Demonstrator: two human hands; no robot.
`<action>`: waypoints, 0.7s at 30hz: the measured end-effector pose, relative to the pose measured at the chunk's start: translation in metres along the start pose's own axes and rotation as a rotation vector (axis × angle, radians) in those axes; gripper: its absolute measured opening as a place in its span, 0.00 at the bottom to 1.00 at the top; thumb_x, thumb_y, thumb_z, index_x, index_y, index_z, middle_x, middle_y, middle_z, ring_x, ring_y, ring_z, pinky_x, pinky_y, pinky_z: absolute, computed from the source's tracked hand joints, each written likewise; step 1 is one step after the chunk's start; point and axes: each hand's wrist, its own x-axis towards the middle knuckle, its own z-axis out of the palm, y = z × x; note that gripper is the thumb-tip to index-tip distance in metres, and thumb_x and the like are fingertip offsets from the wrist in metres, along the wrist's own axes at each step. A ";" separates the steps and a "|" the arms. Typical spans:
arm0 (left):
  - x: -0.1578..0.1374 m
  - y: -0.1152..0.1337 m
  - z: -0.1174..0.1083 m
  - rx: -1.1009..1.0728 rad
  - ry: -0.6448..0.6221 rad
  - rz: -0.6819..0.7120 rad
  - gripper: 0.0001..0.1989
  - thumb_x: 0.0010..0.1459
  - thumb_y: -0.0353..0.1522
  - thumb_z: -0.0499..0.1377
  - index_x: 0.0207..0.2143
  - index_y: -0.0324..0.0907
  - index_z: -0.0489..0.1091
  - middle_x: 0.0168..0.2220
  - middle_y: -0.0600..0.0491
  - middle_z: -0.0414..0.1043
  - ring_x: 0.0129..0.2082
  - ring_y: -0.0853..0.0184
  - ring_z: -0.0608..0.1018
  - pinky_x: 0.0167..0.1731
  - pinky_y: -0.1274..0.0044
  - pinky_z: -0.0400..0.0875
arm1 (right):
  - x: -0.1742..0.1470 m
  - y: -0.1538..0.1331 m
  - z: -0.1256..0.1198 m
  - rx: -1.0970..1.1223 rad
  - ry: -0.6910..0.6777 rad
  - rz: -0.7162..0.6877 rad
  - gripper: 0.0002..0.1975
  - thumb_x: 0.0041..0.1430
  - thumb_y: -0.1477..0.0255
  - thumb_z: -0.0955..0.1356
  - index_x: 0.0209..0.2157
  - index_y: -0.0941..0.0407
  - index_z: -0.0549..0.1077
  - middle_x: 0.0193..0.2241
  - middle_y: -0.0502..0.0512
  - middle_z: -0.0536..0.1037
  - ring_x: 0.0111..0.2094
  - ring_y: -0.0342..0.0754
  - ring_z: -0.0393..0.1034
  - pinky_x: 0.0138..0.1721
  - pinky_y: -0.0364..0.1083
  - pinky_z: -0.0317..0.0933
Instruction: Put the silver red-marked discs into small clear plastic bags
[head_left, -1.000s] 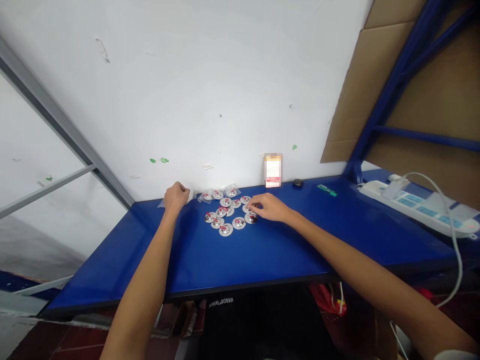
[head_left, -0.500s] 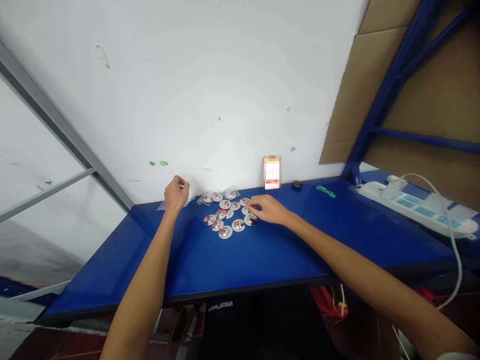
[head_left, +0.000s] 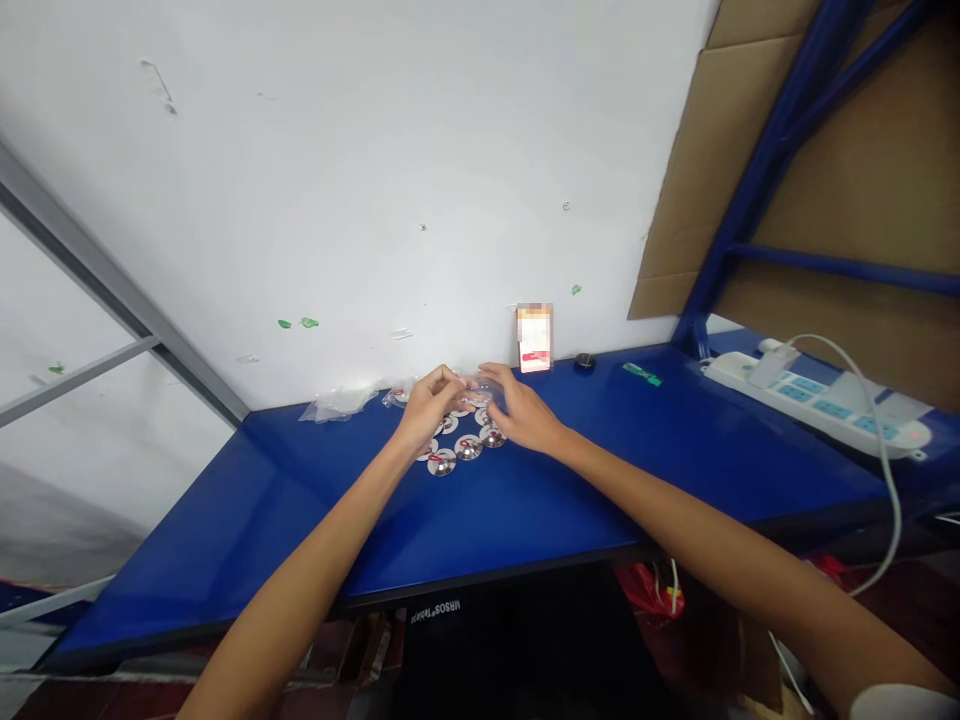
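Note:
My left hand [head_left: 433, 403] and my right hand [head_left: 521, 408] are close together over a group of small metal cymbals [head_left: 469, 447] with red cord loops. Between them is a clear plastic bag [head_left: 487, 392], pinched by the left fingers and held at its other side by the right. Whether a cymbal is inside the bag is hard to make out. Several cymbals lie on the blue table below, some partly hidden by my hands. Behind my left hand, a bagged cymbal [head_left: 401, 394] shows near the wall.
Flat clear plastic bags [head_left: 341, 402] lie left on the blue table [head_left: 600, 490]. A lit phone [head_left: 535, 340] leans against the wall, with a black round object [head_left: 584, 362] and a green tool [head_left: 642, 374] to its right. A white power strip [head_left: 814, 400] stands at the far right.
My left hand has moved right from the pile of bags, bringing a clear bag to my right hand. The right hand has lifted from the cymbals. The view has shifted slightly.

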 end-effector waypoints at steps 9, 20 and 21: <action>0.002 0.001 -0.004 0.021 -0.012 0.074 0.15 0.67 0.44 0.65 0.41 0.41 0.75 0.46 0.47 0.80 0.43 0.61 0.84 0.43 0.70 0.79 | 0.008 -0.001 -0.007 0.258 -0.036 0.217 0.15 0.68 0.73 0.63 0.49 0.53 0.79 0.43 0.55 0.84 0.41 0.54 0.80 0.47 0.52 0.73; -0.003 0.014 -0.008 0.761 -0.002 0.328 0.09 0.68 0.37 0.62 0.45 0.47 0.81 0.43 0.51 0.82 0.43 0.60 0.79 0.45 0.68 0.72 | 0.009 0.022 -0.004 0.813 -0.171 0.442 0.22 0.59 0.59 0.79 0.51 0.54 0.80 0.41 0.55 0.86 0.40 0.52 0.82 0.48 0.53 0.77; -0.003 0.014 -0.009 0.760 -0.005 0.329 0.09 0.69 0.37 0.62 0.46 0.47 0.81 0.41 0.51 0.82 0.43 0.60 0.79 0.45 0.68 0.72 | 0.010 0.022 -0.006 0.805 -0.194 0.444 0.24 0.58 0.59 0.79 0.53 0.54 0.79 0.40 0.55 0.86 0.39 0.52 0.82 0.47 0.52 0.77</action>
